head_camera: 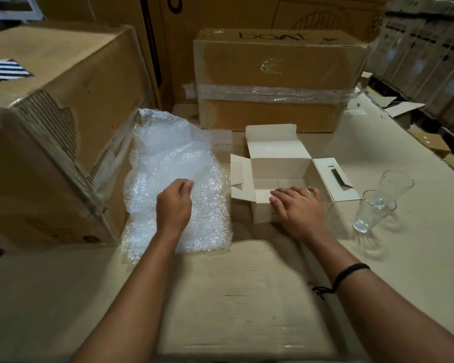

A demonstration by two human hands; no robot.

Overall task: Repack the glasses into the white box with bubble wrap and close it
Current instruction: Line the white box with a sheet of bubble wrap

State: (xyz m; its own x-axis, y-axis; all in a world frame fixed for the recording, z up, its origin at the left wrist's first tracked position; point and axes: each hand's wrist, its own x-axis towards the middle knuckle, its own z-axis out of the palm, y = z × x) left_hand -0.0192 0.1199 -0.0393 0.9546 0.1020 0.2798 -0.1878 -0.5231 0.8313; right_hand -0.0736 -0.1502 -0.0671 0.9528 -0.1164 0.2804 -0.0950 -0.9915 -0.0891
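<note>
The white box [278, 163] stands open at the middle of the table, its flaps spread out and its inside bare. My right hand [298, 208] rests with straight fingers on the box's near rim. Left of the box lies a crumpled sheet of bubble wrap [168, 158]. My left hand [174, 203] hovers over the wrap and pinches a piece of it between thumb and fingers. Two clear glasses stand right of the box: the near glass [372, 212] and the far glass [396, 183].
A large brown carton [50, 127] stands at the left beside the wrap. A taped brown carton [273, 79] sits just behind the white box. Flattened small boxes [404, 108] lie at the far right. A cardboard sheet [241, 297] covers the table in front.
</note>
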